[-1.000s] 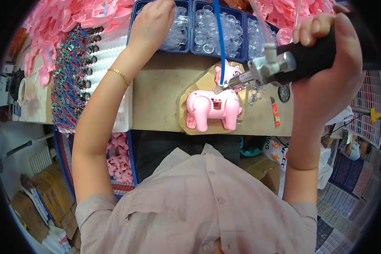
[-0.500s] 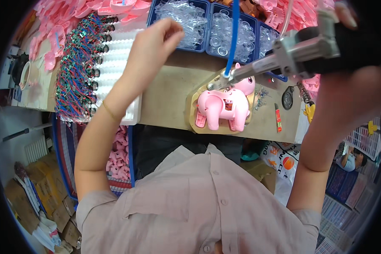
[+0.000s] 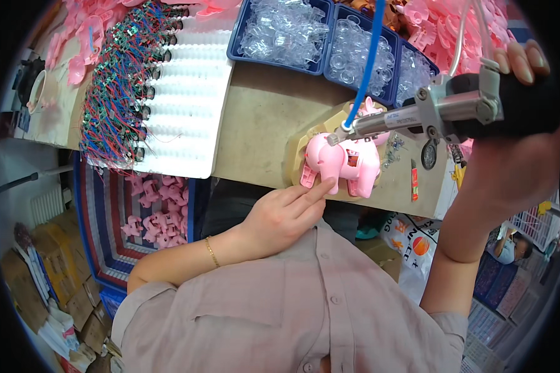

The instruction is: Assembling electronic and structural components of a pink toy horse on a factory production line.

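A pink plastic toy animal body lies on its side in a tan, toy-shaped holder near the table's front edge. A rectangular opening shows in its side. Against one of its legs rest the outstretched fingertips of my left hand; they touch it without wrapping round it. Up at the right, my right hand is closed round the black body of a power screwdriver. The tool's metal nozzle, fed by a blue hose, slants down to the toy's upper edge. Its tip hides the exact contact point.
Left of the holder stands a white ridged tray with wired circuit parts. Blue bins of clear plastic parts line the back. Loose screws and a red tube lie right. A striped fabric-lined bin holds pink pieces below left.
My left hand has come down from above the white tray to the toy's leg. My right hand and the screwdriver have shifted slightly right and down in view; the scene has shifted too.
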Demonstrator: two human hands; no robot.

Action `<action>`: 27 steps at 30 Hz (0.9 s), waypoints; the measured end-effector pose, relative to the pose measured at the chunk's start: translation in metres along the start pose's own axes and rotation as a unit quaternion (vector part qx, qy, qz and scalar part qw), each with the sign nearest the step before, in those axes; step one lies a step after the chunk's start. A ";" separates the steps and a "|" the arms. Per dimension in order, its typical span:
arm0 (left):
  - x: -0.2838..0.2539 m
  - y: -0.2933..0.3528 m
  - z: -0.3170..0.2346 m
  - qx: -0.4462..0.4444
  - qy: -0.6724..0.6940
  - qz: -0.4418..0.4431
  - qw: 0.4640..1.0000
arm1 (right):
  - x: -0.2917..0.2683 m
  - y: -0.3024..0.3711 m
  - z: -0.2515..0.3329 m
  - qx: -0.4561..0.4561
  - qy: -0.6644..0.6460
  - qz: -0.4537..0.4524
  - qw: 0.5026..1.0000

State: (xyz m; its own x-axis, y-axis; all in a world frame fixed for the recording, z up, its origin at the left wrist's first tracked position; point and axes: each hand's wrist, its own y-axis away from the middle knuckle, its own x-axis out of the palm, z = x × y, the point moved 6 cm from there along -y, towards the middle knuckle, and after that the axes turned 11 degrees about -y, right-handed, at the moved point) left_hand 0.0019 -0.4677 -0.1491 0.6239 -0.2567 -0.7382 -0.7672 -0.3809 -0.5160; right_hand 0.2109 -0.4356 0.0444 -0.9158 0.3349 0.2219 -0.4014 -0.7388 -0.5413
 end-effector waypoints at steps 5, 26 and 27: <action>0.000 0.001 -0.002 -0.002 0.003 -0.005 1.000 | -0.006 -0.006 -0.004 0.022 -0.024 0.022 0.999; 0.004 0.004 -0.023 0.018 -0.082 0.053 0.995 | 0.053 0.020 0.003 0.046 -0.082 0.100 0.991; 0.003 0.002 -0.024 0.015 -0.075 0.054 0.996 | 0.051 0.021 0.008 0.044 -0.071 0.101 0.991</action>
State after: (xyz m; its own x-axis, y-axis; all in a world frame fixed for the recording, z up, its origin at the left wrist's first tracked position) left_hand 0.0062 -0.4910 -0.1420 0.5091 -0.1583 -0.8460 -0.8345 -0.3316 -0.4401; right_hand 0.1553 -0.4387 0.0514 -0.9682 0.0939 0.2320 -0.2043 -0.8322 -0.5155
